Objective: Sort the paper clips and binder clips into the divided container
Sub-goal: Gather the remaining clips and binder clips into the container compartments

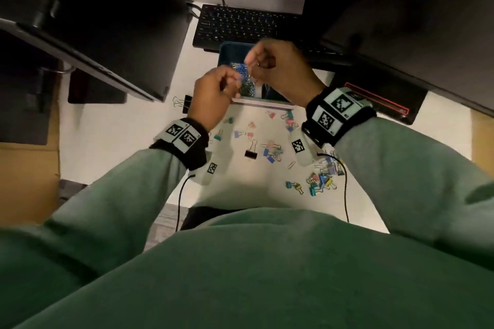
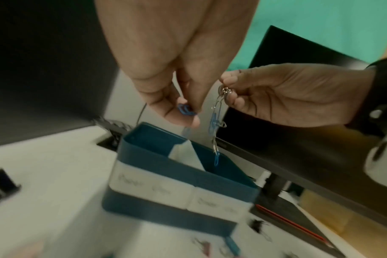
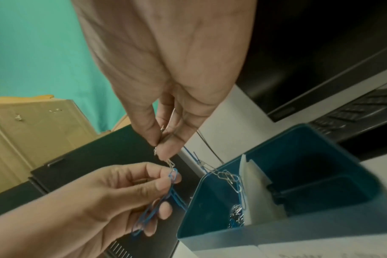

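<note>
Hands both pinching tangled paper clips (image 3: 230,176) over the blue container (image 3: 320,183): left hand (image 1: 213,96) grips blue ones, right hand (image 1: 283,67) the silver chain.

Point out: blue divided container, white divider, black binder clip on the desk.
Blue plastic divided container (image 3: 320,232): right wrist view, near wall.
White divider (image 3: 254,197): right wrist view, its flat face.
Black binder clip (image 1: 250,154): head view, black body.

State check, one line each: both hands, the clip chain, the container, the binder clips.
left hand: pinches blue paper clips.
right hand: pinches the top of the tangled chain.
paper clip chain: blue and silver, linked, hanging into one compartment.
container: open, white divider upright; the other compartment looks empty.
binder clips: scattered loose on the desk, unsorted.
</note>
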`<state>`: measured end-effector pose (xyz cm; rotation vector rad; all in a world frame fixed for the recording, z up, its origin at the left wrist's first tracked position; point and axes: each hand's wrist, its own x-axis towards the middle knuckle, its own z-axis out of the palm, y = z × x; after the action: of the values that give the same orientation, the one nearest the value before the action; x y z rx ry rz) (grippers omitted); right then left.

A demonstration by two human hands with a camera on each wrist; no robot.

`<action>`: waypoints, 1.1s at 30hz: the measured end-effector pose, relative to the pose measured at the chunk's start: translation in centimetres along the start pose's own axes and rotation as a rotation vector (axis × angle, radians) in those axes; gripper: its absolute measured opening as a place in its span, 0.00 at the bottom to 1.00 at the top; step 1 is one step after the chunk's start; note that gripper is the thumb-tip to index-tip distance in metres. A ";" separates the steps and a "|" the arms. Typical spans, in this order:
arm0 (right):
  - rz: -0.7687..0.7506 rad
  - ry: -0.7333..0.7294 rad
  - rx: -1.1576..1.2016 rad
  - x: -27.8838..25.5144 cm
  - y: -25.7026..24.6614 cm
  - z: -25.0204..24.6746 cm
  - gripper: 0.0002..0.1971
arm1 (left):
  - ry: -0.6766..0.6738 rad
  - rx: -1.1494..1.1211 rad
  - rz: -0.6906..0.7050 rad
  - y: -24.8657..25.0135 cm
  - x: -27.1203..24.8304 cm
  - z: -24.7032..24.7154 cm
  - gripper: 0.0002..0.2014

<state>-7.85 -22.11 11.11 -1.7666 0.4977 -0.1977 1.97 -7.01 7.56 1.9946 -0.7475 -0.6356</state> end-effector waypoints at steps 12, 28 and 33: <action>0.072 0.075 -0.274 -0.6 4.2 0.1 0.09 | 0.117 0.297 0.041 -0.3 2.6 0.6 0.11; 0.296 -0.222 -0.847 -17.3 15.1 -2.0 0.24 | -0.455 0.738 0.092 -5.5 -6.5 11.8 0.16; 0.250 -0.275 -0.914 -16.0 15.2 -1.0 0.13 | -0.415 0.737 0.047 -5.2 -5.0 11.8 0.21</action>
<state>-25.96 -18.79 -1.15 -2.5303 0.6542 0.5272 -8.10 -7.83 -1.84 2.5198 -1.4330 -0.8396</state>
